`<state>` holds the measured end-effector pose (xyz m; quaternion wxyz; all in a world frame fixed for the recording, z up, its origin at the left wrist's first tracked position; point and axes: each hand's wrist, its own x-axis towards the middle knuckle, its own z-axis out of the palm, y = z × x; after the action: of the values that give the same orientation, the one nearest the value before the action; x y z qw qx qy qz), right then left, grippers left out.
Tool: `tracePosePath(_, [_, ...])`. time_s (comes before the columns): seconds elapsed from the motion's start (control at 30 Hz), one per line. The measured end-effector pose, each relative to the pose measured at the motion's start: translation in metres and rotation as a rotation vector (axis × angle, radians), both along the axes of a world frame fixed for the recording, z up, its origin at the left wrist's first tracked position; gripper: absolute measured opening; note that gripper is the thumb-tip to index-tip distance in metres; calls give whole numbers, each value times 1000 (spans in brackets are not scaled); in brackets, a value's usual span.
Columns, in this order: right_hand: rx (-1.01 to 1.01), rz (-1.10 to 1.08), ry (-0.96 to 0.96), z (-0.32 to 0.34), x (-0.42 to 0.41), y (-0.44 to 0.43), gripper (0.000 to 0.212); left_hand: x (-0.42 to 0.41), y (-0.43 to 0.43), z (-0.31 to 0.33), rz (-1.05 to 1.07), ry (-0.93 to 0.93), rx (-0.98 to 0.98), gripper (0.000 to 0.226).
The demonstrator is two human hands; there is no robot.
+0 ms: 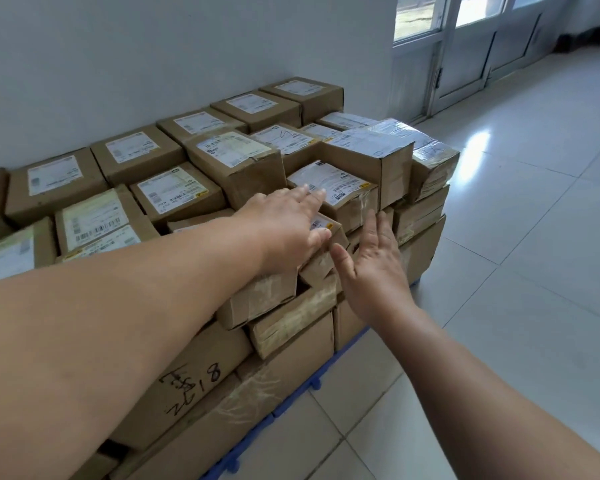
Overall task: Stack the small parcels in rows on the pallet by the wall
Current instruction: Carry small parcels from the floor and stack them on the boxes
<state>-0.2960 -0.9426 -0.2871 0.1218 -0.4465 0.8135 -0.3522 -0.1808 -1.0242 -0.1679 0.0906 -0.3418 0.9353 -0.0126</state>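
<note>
Small parcel (328, 233) pressed by left hand (288, 226), fingers flat & together; right hand (374, 268) open alongside, fingers spread; prob light, stiff cardboard; best gripped at sides.

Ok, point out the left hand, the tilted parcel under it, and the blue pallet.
left hand (288, 230): head view, back of the hand.
tilted parcel (318, 267): head view, its brown front side.
blue pallet (293, 401): head view, front edge.
</note>
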Motion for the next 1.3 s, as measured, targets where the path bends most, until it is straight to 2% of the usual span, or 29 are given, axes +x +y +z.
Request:
tracePosePath(0.17, [59, 125, -9, -7, -8, -10, 70, -20, -12, -5, 7, -10, 57, 64])
tracePosePath(0.3, [16, 176, -34, -12, -11, -7, 72, -27, -17, -8, 18, 11, 58, 65])
tracePosePath(0.4, [-123, 79, -43, -8, -26, -3, 87, -34, -18, -6, 8, 49, 42, 66])
tracePosePath(0.53, [-101, -66, -24, -7, -63, -15, 74, -56, -25, -2, -21, 95, 41, 66])
tracePosePath(0.73, [-15, 36, -59, -3, -75, -34, 68, -91, -32, 5, -32, 99, 25, 67])
tracePosePath(0.9, [-91, -3, -83, 1, -76, -26, 71, -96, -31, 2, -38, 73, 38, 68])
tracePosePath(1.1, [-68, -98, -6, 15, -66, -14, 68, -71, -33, 5, -57, 83, 11, 76])
tracePosePath(1.3, [103, -171, 188, 42, -39, -8, 67, -28, -46, 17, -130, 93, -103, 77])
